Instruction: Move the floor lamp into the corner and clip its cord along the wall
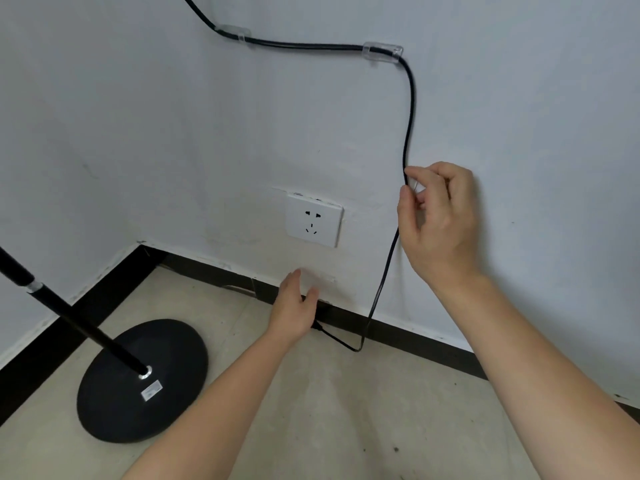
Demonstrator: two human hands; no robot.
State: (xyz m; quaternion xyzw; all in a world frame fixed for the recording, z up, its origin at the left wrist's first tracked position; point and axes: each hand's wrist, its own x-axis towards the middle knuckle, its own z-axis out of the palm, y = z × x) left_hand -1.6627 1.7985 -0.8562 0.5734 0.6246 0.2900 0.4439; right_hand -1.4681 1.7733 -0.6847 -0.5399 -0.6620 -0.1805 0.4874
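Note:
The floor lamp's round black base (142, 379) stands on the floor near the corner, its black pole (69, 317) leaning up to the left. The black cord (410, 109) runs along the wall through two clear clips (233, 32) (382, 50), then drops down. My right hand (438, 220) pinches the hanging cord between thumb and forefinger against the wall; something small and clear seems to sit there, but I cannot tell what. My left hand (296, 306) is low at the skirting, closed around the cord's plug end, which is mostly hidden by the palm.
A white wall socket (313, 220) sits between my hands, with nothing plugged in. Black skirting (415, 344) runs along both walls and meets in the corner (143, 245). The floor is beige tile.

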